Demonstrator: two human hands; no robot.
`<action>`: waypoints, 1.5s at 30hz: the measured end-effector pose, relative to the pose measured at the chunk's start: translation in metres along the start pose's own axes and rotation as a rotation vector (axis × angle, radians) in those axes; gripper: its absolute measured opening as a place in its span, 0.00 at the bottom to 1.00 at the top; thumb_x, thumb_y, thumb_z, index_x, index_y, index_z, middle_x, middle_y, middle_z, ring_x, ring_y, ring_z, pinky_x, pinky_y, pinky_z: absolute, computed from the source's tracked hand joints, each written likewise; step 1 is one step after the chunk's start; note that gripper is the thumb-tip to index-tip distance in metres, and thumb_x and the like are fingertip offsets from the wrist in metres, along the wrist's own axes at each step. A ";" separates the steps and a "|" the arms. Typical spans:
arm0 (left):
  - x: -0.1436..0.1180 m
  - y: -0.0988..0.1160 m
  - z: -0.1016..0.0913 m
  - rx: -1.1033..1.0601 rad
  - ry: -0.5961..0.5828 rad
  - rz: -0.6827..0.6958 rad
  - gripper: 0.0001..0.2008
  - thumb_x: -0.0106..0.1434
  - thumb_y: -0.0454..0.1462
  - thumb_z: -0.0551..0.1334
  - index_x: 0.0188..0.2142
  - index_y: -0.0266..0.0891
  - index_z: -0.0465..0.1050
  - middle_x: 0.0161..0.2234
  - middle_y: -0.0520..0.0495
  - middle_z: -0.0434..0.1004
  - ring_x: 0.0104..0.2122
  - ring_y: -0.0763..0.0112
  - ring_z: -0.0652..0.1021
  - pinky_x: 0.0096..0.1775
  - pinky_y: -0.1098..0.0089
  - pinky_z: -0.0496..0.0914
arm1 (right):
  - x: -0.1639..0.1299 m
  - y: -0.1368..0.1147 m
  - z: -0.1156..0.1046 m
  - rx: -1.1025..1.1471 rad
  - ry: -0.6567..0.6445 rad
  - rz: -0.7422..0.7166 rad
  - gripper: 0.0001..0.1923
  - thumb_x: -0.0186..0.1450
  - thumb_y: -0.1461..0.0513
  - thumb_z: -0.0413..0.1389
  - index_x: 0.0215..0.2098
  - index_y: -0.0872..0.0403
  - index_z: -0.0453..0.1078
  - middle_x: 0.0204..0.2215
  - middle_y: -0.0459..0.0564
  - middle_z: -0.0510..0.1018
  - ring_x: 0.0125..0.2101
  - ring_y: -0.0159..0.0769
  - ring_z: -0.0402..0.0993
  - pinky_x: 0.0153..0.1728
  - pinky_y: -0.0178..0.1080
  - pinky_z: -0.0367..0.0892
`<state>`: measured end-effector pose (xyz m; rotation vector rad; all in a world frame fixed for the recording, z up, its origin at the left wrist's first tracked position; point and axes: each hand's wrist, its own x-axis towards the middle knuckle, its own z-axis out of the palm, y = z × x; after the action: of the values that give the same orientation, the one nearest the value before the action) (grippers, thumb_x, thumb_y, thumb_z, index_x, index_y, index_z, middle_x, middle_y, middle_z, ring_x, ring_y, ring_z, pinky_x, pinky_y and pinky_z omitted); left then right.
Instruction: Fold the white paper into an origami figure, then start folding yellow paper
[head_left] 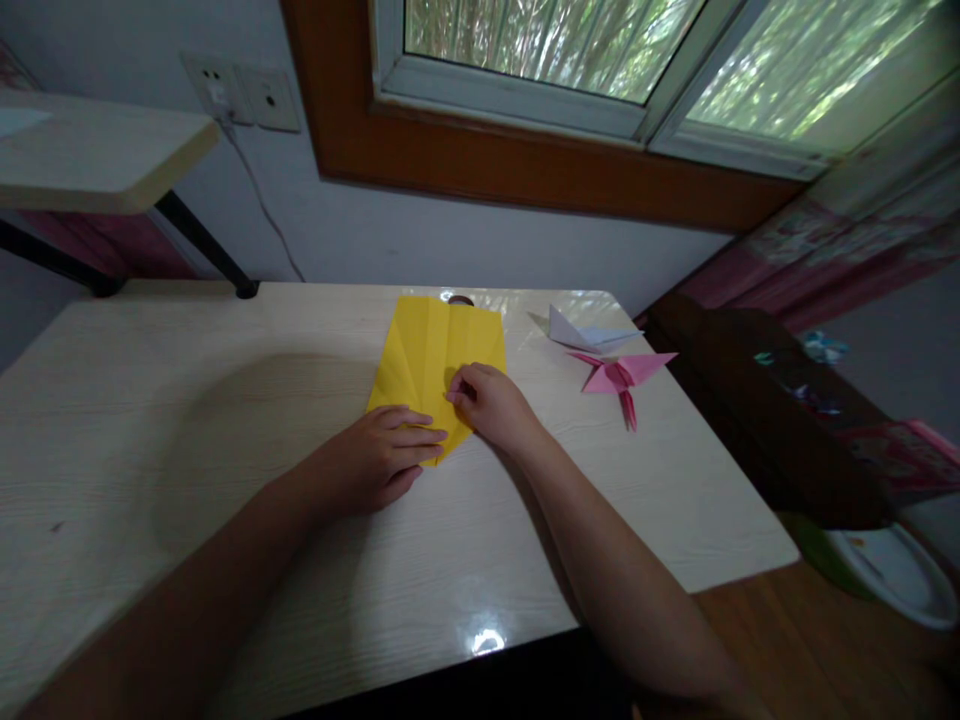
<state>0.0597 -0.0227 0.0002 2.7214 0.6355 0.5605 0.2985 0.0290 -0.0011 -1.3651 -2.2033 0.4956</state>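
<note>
A sheet of yellow paper (420,345), creased lengthwise and folded to a point at its near end, lies on the table in front of me. My left hand (394,450) rests on its lower left part, fingers stretched out flat over the near point. On the right side of the paper is my right hand (487,400), with thumb and fingers curled together and their tips against the surface. Whether a fold of paper is pinched between those fingertips is hidden.
At the table's (187,420) right back stand a pink folded-paper figure (622,375) and a white folded-paper piece (589,335). A small dark round object (460,300) sits behind the yellow paper. A raised shelf (97,160) on black legs is at back left, below a wall socket (244,92).
</note>
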 end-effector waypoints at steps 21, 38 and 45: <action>-0.002 -0.004 0.003 0.015 0.047 0.068 0.16 0.68 0.31 0.59 0.53 0.44 0.78 0.55 0.47 0.80 0.59 0.58 0.74 0.60 0.51 0.70 | -0.001 -0.002 0.000 -0.066 -0.015 0.030 0.03 0.65 0.67 0.60 0.35 0.53 0.73 0.34 0.49 0.79 0.37 0.37 0.73 0.39 0.36 0.64; 0.000 -0.001 0.007 0.009 0.081 0.140 0.15 0.68 0.30 0.58 0.51 0.37 0.78 0.51 0.43 0.82 0.62 0.57 0.73 0.62 0.52 0.70 | 0.000 -0.002 0.002 -0.094 -0.013 0.032 0.03 0.65 0.68 0.60 0.36 0.54 0.74 0.35 0.50 0.79 0.37 0.36 0.73 0.40 0.36 0.64; -0.001 -0.002 0.013 -0.041 0.097 0.108 0.15 0.70 0.31 0.56 0.51 0.37 0.78 0.52 0.39 0.81 0.57 0.61 0.78 0.61 0.55 0.72 | -0.009 -0.012 -0.006 -0.217 0.070 -0.039 0.02 0.66 0.61 0.62 0.37 0.52 0.75 0.36 0.52 0.78 0.41 0.43 0.70 0.44 0.42 0.64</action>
<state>0.0637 -0.0235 -0.0120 2.7158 0.4961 0.7270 0.2971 0.0166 0.0083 -1.4213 -2.2734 0.1951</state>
